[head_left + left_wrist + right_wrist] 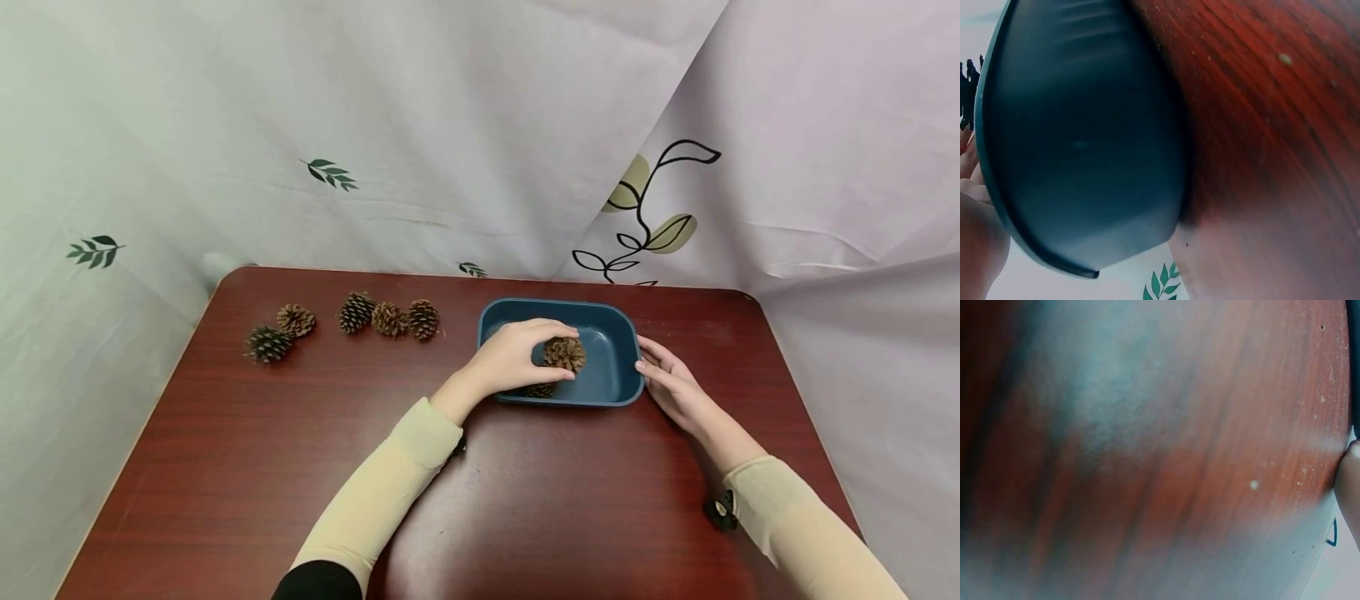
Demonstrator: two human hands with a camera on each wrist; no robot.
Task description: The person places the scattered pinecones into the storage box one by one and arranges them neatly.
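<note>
Over the left half of a blue rectangular box (pixel 617 367), my left hand (pixel 512 354) holds a brown pine cone (pixel 564 354) between thumb and fingers. Another pine cone (pixel 540 389) lies lower in the box, partly hidden by that hand. In the left wrist view, the box's outer wall (pixel 1085 144) fills much of the picture, and part of a dark pine cone (pixel 969 94) shows at the left edge. My right hand (pixel 675 392) touches the right end of the box with fairly straight fingers and thumb.
On the reddish-brown table (pixel 337 433), a row of pine cones (pixel 389 319) lies left of the box. Farther left are a greenish pine cone (pixel 268 343) and a brown pine cone (pixel 296 320). Behind the table hangs a white patterned curtain (pixel 420 150).
</note>
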